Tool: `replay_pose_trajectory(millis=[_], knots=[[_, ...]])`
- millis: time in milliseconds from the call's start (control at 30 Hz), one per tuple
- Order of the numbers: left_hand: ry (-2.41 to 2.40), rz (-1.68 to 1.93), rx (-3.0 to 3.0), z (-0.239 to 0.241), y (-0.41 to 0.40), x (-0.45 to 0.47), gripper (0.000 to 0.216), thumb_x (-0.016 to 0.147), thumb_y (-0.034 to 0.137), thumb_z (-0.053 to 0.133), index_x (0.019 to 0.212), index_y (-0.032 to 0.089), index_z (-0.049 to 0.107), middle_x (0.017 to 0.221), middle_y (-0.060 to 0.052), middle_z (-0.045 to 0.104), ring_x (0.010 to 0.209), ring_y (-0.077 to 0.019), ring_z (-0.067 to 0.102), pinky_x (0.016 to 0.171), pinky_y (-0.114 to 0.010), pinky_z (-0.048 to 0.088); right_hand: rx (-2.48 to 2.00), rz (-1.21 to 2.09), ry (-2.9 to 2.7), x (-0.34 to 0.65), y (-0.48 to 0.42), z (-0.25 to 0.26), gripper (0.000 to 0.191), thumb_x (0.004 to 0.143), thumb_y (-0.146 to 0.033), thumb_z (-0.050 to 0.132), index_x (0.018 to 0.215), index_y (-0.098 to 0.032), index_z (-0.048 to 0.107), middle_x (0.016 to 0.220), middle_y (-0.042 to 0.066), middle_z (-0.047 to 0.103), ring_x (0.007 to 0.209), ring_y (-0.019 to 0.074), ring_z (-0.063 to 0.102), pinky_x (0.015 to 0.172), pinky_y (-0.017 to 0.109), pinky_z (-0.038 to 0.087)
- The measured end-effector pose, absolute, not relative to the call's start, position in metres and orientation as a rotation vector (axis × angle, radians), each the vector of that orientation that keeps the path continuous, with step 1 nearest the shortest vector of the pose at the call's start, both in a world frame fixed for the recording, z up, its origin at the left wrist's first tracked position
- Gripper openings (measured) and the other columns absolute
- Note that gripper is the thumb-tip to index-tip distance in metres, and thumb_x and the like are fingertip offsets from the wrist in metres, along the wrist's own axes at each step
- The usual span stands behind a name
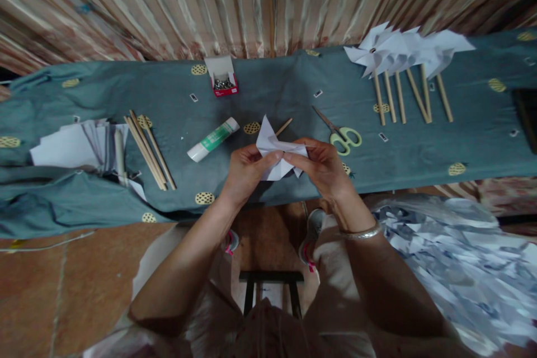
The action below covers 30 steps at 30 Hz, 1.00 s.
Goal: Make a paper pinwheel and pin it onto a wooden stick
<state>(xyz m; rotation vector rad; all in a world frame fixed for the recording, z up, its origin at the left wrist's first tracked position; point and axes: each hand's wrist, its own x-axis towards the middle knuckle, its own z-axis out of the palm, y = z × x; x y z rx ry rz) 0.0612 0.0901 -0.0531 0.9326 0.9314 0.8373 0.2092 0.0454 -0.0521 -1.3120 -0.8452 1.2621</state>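
Observation:
Between my two hands, above the front part of the cloth-covered table, is a white paper pinwheel (268, 140) with folded points. My left hand (247, 170) pinches it from the left, thumb pressed near its centre. From the right, my right hand (325, 168) grips the same paper, its thumb tip meeting the left thumb. A wooden stick (284, 126) shows just behind the paper; whether it touches the pinwheel I cannot tell. Green-handled scissors (342, 134) lie beside my right hand. A glue stick (213, 139) rests left of my left hand.
An open red box (225, 84) of small metal pieces stands at the back. Several wooden sticks (146, 151) and a stack of paper (69, 145) lie left. Finished pinwheels on sticks (403, 53) lie back right. A plastic bag of paper pieces (457, 257) sits below, right.

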Motion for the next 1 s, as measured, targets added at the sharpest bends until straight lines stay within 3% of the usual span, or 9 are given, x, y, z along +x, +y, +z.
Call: replay_pose_trajectory(millis=[333, 667, 1000], knots=[[0.944, 0.850, 0.930, -0.0526, 0.0900, 0.0629, 0.034, 0.056, 0.042, 0.093, 0.070, 0.017, 0.077, 0.069, -0.001, 0.073, 0.059, -0.0116, 0.060, 0.058, -0.024, 0.048, -1.299, 1.268, -0.774, 0.2085, 0.0462, -0.0504, 0.029, 0.060, -0.040, 0.089, 0.072, -0.020, 0.072, 0.064, -0.003, 0.067, 0.060, 0.0120, 0.056, 0.057, 0.026, 0.045], [0.904, 0.825, 0.902, -0.0531, 0.0894, 0.0623, 0.035, 0.055, 0.044, 0.094, 0.068, 0.016, 0.075, 0.066, 0.000, 0.071, 0.055, -0.0102, 0.057, 0.054, -0.023, 0.044, -1.246, 1.360, -0.761, 0.2064, 0.0460, -0.0499, 0.033, 0.057, -0.050, 0.090, 0.069, -0.022, 0.076, 0.068, 0.000, 0.073, 0.066, 0.0162, 0.065, 0.066, 0.031, 0.054], [0.918, 0.831, 0.942, -0.0514, 0.0880, 0.0608, 0.035, 0.056, 0.043, 0.093, 0.073, 0.018, 0.078, 0.072, -0.001, 0.074, 0.063, -0.0132, 0.062, 0.062, -0.026, 0.050, -1.259, 1.297, -0.758, 0.2029, 0.0480, -0.0475, 0.034, 0.058, -0.050, 0.091, 0.068, -0.021, 0.075, 0.068, 0.000, 0.072, 0.067, 0.0157, 0.064, 0.067, 0.031, 0.054]])
